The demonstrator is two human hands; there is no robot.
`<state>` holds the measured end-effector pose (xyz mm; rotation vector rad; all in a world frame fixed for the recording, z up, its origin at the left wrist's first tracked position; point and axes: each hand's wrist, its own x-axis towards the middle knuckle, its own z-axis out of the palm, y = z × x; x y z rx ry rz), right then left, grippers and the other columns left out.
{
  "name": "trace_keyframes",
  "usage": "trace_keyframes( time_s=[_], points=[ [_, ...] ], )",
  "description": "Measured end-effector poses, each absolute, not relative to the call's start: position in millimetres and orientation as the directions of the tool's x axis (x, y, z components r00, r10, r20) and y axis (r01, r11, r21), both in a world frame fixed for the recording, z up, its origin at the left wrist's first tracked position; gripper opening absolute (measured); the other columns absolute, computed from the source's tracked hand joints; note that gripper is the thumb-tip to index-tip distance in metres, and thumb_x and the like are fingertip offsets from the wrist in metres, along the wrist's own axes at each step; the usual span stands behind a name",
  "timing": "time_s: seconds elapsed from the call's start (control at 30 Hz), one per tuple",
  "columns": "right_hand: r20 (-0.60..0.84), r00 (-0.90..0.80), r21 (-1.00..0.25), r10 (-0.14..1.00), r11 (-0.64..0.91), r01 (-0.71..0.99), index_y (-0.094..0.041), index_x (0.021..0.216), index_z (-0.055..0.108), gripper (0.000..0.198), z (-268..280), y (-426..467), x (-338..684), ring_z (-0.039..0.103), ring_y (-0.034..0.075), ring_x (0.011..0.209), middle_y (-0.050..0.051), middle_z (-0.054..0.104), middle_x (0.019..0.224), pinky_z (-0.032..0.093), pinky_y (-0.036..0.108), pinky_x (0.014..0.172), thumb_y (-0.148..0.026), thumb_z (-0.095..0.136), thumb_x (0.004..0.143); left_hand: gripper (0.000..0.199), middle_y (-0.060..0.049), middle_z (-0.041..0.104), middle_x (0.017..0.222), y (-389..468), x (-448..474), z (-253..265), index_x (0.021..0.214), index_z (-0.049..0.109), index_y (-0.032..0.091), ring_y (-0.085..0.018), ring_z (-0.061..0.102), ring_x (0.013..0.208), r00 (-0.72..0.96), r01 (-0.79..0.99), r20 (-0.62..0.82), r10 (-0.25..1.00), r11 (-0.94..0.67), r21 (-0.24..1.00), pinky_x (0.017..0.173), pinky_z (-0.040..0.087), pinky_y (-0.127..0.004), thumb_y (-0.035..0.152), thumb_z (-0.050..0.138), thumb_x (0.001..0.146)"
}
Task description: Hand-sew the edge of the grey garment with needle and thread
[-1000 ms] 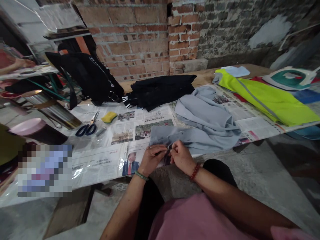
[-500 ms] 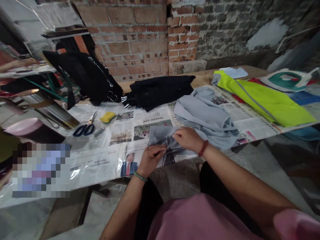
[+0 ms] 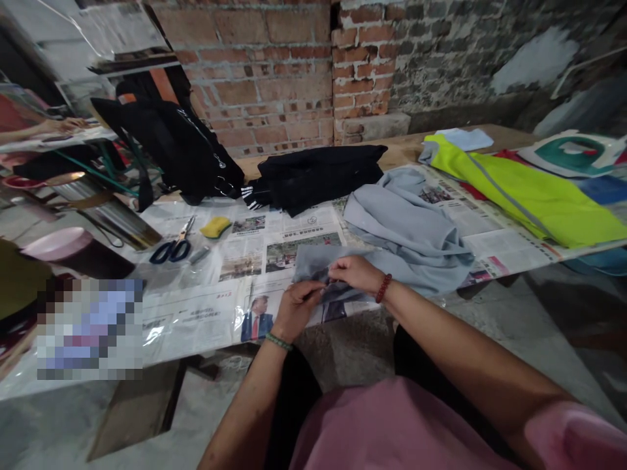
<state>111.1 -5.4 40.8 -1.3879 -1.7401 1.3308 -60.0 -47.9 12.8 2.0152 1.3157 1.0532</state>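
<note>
At the table's near edge, a light grey garment (image 3: 401, 225) lies bunched, with a thin grey flap of its cloth (image 3: 313, 256) spread to the left. My left hand (image 3: 300, 305), with a green bead bracelet, pinches the cloth between thumb and fingers. Close beside it, my right hand (image 3: 353, 273), wearing a red bead bracelet, is closed in a pinch above the same cloth. Whatever sits in the right fingertips is too small to make out. The fingertips of both hands nearly meet.
Newspaper under clear plastic (image 3: 196, 313) covers the table. Scissors (image 3: 172, 245), a yellow sponge (image 3: 214, 227) and a steel flask (image 3: 105, 212) stand or lie left. Black clothing (image 3: 318, 173) lies behind; a neon vest (image 3: 519, 189) and an iron (image 3: 571, 153) are right. Another person's hand (image 3: 66, 125) shows far left.
My right hand has moved left and down, closer to my left hand. The left hand keeps its pinch on the cloth. The whole view has shifted slightly.
</note>
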Motion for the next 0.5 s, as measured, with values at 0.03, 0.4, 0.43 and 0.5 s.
trace_keyframes(
  time_s=[0.03,0.4,0.43,0.5],
  points=[
    [-0.168,-0.285,-0.940,0.944,-0.066,0.336,-0.014,0.063,0.061,0.012,39.9,-4.7,110.7,0.051,0.007,0.054,-0.001,0.061,0.059,0.038,0.018,0.054,-0.019,0.055,0.071,0.015,-0.002,0.067,0.073,-48.1,-59.7,13.2,0.081,0.068,0.021,-0.013,0.060,0.068,0.224,0.546,0.300,0.927,-0.374,0.749,0.065,0.048,-0.024,0.026,0.055,0.078],
    [-0.243,-0.248,-0.962,0.938,-0.267,-0.065,-0.019,0.078,0.041,0.010,56.2,16.2,117.6,0.056,0.007,0.040,-0.002,0.061,0.065,0.027,0.014,0.033,-0.023,0.040,0.087,0.017,-0.001,0.069,0.077,-48.8,-56.9,13.9,0.082,0.067,0.020,-0.015,0.061,0.072,0.145,0.578,0.229,0.963,-0.270,0.770,0.068,0.048,-0.025,0.028,0.053,0.076],
    [-0.248,-0.267,-0.953,0.931,-0.284,-0.105,-0.019,0.080,0.041,0.009,59.3,21.1,118.8,0.057,0.008,0.041,-0.003,0.060,0.062,0.029,0.014,0.033,-0.024,0.039,0.088,0.017,-0.001,0.069,0.077,-48.7,-56.9,13.4,0.083,0.067,0.021,-0.015,0.061,0.073,0.139,0.574,0.226,0.964,-0.264,0.775,0.069,0.048,-0.025,0.028,0.053,0.076],
    [-0.246,-0.288,-0.940,0.926,-0.300,-0.164,-0.019,0.084,0.043,0.006,66.0,32.9,121.4,0.059,0.009,0.044,-0.005,0.056,0.058,0.034,0.014,0.036,-0.021,0.039,0.088,0.017,0.000,0.069,0.078,-48.6,-57.3,12.2,0.084,0.066,0.020,-0.015,0.061,0.073,0.133,0.564,0.222,0.966,-0.257,0.785,0.069,0.048,-0.024,0.028,0.053,0.076]
  ],
)
